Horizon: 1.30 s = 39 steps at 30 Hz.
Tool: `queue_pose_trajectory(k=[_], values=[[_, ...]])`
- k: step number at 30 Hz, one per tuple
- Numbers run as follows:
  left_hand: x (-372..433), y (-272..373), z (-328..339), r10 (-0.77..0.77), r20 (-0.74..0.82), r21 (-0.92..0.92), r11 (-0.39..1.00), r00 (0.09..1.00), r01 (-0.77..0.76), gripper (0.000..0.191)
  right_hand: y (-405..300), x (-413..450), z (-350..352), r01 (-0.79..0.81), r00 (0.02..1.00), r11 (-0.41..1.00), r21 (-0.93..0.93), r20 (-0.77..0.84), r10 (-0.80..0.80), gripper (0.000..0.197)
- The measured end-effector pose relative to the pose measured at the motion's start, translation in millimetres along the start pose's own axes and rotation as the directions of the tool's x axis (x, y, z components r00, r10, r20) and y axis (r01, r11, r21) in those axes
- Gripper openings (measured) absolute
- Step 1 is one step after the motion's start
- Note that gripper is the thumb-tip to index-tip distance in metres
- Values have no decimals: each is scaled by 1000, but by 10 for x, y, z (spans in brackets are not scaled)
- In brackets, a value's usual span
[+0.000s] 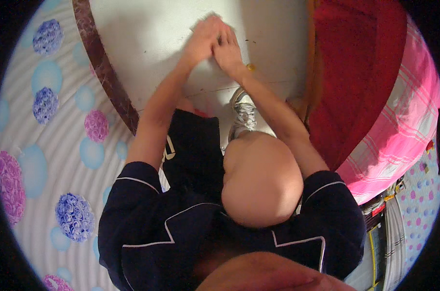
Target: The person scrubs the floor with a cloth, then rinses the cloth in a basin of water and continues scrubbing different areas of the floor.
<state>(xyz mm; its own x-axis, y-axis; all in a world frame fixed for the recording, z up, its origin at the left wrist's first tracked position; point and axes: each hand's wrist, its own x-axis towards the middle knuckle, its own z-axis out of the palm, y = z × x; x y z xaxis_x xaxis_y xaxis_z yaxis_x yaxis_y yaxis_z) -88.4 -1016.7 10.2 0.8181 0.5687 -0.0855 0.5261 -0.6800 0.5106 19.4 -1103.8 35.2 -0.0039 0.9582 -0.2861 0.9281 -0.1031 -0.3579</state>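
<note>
My left hand (205, 38) and my right hand (228, 52) are together low over the pale floor (158, 43), their fingers meeting or overlapping. Motion blurs the fingertips. A thin greyish edge shows around the left fingers; whether it is a flat thing under them or shadow, I cannot tell. A small yellow round thing (251, 67) lies on the floor beside my right wrist. Dark specks (254, 42) are scattered to the right of the hands. My bent bare knee rises between my arms, with a laced light sneaker (244, 112) beyond it.
On the left, a wall covering (60, 145) with flower balls and blue circles meets a brown skirting strip (100, 65). Dark red cloth (354, 72) and pink checked fabric (398, 127) hang close on the right, beside a wooden edge (312, 54). Black shorts (194, 152) cover my other leg.
</note>
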Motion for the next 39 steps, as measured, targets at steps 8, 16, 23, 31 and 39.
queue_pose_trajectory(k=[8,16,23,31,39], values=[[-698,1040,586,304,179,-49,953,936,-300,51,117,-1578,448,-193,981,979,-69,-21,192,47],[100,654,256,-162,-228,40,984,960,176,54,355,-279,31,-26,978,999,23,-204,30,51],[645,961,384,9,-92,26,1000,996,-6,46,856,-374,166,-340,884,909,242,-248,397,61],[-452,1441,632,191,-61,-179,964,980,-199,47,432,-1582,221,-359,933,922,145,44,357,52],[-571,580,271,-35,-189,-54,998,981,25,50,-7,-738,344,56,986,998,-15,-157,-58,46]])
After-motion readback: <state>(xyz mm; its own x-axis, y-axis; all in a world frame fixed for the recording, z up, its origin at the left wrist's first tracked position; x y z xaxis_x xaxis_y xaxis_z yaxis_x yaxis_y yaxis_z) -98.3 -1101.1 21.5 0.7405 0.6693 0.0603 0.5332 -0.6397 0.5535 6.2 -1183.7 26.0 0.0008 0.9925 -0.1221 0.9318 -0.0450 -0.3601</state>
